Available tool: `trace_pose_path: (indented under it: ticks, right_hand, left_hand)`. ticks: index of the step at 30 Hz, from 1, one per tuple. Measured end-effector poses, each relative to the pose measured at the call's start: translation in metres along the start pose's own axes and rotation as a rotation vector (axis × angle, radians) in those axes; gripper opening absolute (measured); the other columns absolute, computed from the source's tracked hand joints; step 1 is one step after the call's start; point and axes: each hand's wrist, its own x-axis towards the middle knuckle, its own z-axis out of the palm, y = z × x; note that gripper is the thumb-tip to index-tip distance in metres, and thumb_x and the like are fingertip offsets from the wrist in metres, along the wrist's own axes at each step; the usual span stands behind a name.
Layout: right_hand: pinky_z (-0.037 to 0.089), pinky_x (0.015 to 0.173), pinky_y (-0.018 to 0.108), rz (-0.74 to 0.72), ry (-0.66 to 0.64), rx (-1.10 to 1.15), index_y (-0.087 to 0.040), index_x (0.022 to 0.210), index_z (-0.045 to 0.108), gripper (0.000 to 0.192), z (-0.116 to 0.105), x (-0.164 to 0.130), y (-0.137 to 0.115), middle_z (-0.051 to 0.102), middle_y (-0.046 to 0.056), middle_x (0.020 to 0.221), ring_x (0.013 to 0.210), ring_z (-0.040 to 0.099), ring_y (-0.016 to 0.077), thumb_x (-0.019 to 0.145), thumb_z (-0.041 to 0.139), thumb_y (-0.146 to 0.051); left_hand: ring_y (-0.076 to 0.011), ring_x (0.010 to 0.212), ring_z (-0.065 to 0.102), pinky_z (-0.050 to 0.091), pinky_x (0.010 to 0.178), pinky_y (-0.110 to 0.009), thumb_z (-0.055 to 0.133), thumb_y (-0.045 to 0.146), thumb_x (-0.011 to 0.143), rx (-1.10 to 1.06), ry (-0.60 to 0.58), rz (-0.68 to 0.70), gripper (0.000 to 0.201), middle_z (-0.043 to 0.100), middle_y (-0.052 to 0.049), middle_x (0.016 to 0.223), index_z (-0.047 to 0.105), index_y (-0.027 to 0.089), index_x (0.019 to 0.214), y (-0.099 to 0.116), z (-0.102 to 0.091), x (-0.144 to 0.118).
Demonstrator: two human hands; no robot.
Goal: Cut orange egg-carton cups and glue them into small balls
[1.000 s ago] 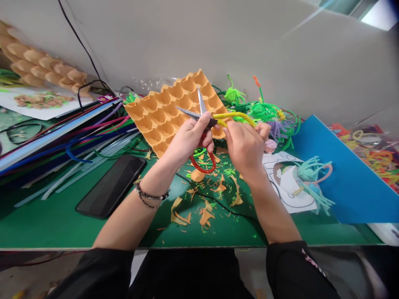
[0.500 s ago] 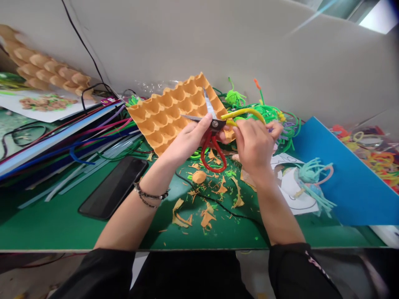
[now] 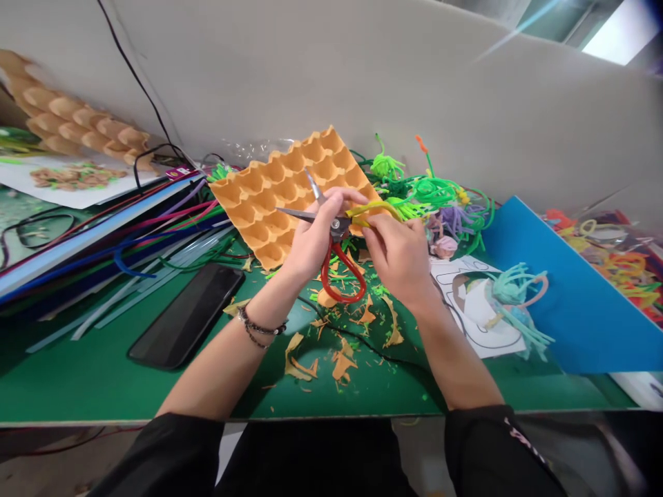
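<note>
While both hands meet above the middle of the green table [image 3: 77,379], the scene reads as follows:
Left hand: the left hand [image 3: 311,238] is wrapped around the scissors [image 3: 331,248] near their pivot, fingers closed on them, thumb lying across the top
Scissors: held just above the table, blades parted in a narrow V and pointing up and to the left over the egg tray [image 3: 280,197]; the red loop handles hang down below the hand, above the scraps
Right hand: the right hand [image 3: 396,252] is closed in a pinch on the yellow pipe cleaner [image 3: 376,207], finger and thumb pressed together on it right beside the scissor pivot
Yellow pipe cleaner: in the air between the two hands, arching from the pinch up and over to the right, its near end touching the scissors; whether it lies between the blades cannot be told
Egg tray: orange, lying tilted behind the hands against the grey wall
Scraps: orange cardboard scraps [image 3: 342,359] and green fluff litter the table under and in front of the hands
Phone: a dark phone [image 3: 186,317] lies face up to the left of the left forearm, well apart from the hands
Right side: a heap of green pipe cleaners [image 3: 429,193] behind the right hand, and a blue sheet [image 3: 570,310] further right
</note>
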Motion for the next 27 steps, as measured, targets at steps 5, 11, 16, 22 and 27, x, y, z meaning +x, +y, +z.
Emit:
trace_pose_path:
  ticks: [5,11,16,22,27]
  right_hand:
    - [0.040,0.081,0.031,-0.121,0.131,0.031,-0.014,0.105,0.056,0.024,0.001,-0.002,-0.012,0.061,0.010,0.101,0.096,0.054,0.0183,0.095,0.039,-0.028]
    - [0.045,0.080,0.034,-0.218,0.016,0.008,-0.013,0.103,0.060,0.028,0.001,-0.005,-0.027,0.056,0.013,0.104,0.097,0.052,0.0212,0.093,0.043,-0.033]
    - [0.041,0.083,0.033,-0.211,0.060,-0.063,-0.017,0.088,0.063,0.022,0.003,-0.005,-0.029,0.054,0.012,0.109,0.100,0.048,0.0208,0.093,0.044,-0.026]
    - [0.042,0.081,0.031,-0.235,0.119,-0.162,-0.019,0.086,0.062,0.017,0.002,-0.007,-0.027,0.054,0.009,0.109,0.099,0.046,0.0189,0.091,0.047,-0.021]
    - [0.040,0.082,0.030,-0.303,0.140,-0.134,-0.019,0.083,0.061,0.011,0.002,-0.008,-0.030,0.053,0.009,0.106,0.096,0.043,0.0183,0.089,0.051,-0.017]
  left_hand:
    - [-0.0093,0.047,0.036,0.033,0.044,-0.022,0.038,0.035,0.092,-0.011,0.266,0.005,0.034,0.035,0.003,0.053,0.045,0.021,0.061,0.010,0.003,0.002]
    - [-0.0094,0.048,0.026,0.027,0.042,-0.023,0.028,0.025,0.096,-0.228,0.377,0.005,0.038,0.024,0.003,0.059,0.032,0.020,0.058,0.025,0.009,0.002]
    - [-0.0104,0.052,0.033,0.030,0.043,-0.023,0.028,0.034,0.096,-0.077,0.388,0.028,0.037,0.026,0.002,0.057,0.028,0.021,0.062,0.029,0.009,0.000]
    - [-0.0114,0.059,0.045,0.040,0.055,-0.025,0.030,0.047,0.094,-0.112,0.340,0.123,0.045,0.037,-0.001,0.057,0.035,0.021,0.058,0.038,0.004,0.000]
    - [-0.0090,0.045,0.034,0.038,0.052,-0.024,0.015,0.022,0.095,-0.223,0.291,0.200,0.046,0.021,0.001,0.047,0.029,0.018,0.052,0.052,0.008,-0.006]
